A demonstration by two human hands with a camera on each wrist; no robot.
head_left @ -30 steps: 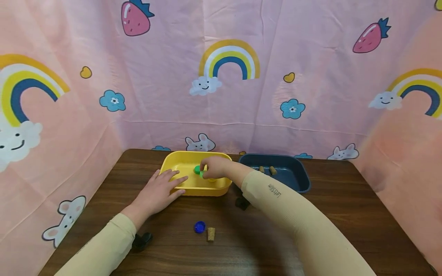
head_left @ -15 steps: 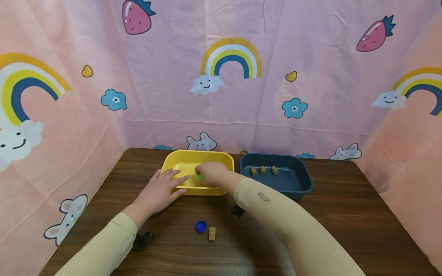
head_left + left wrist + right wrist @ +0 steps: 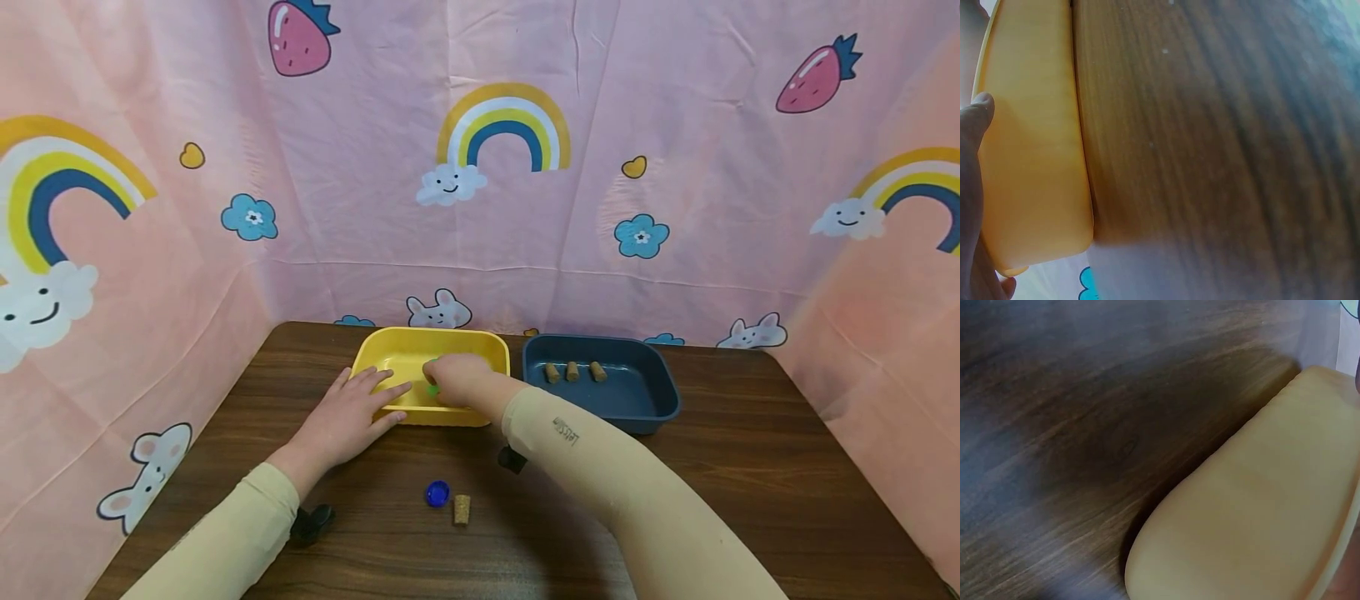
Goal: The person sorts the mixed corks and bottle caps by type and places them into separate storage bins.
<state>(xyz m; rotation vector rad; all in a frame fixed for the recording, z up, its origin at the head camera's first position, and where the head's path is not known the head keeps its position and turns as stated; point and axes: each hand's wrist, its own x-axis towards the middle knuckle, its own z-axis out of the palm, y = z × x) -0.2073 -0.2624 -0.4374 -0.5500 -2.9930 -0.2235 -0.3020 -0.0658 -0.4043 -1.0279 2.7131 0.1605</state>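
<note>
Inside the yellow plastic tray (image 3: 442, 417), my right hand (image 3: 467, 379) reaches low with curled fingers and pinches a small green bottle cap (image 3: 432, 390). Most of that cap is hidden by the fingers, and a bit of green shows just behind them too. My left hand (image 3: 341, 425) lies with spread fingers over the tray's left front corner. In the left wrist view its thumb (image 3: 984, 106) rests against the tray's outer wall (image 3: 1035, 144). The right wrist view shows mainly the same tray's wall (image 3: 1254, 500).
A dark blue tray (image 3: 633, 408) stands right of the yellow one, with three corks (image 3: 572, 372) inside. Nearer me on the wooden table (image 3: 750, 467) lie a blue bottle cap (image 3: 438, 493) and a cork (image 3: 462, 509). Patterned cloth (image 3: 510, 217) hangs behind and at both sides.
My right hand has moved slightly down and left inside the yellow tray with the green bottle cap. Its arm has uncovered the third cork in the blue tray. The left hand stays put.
</note>
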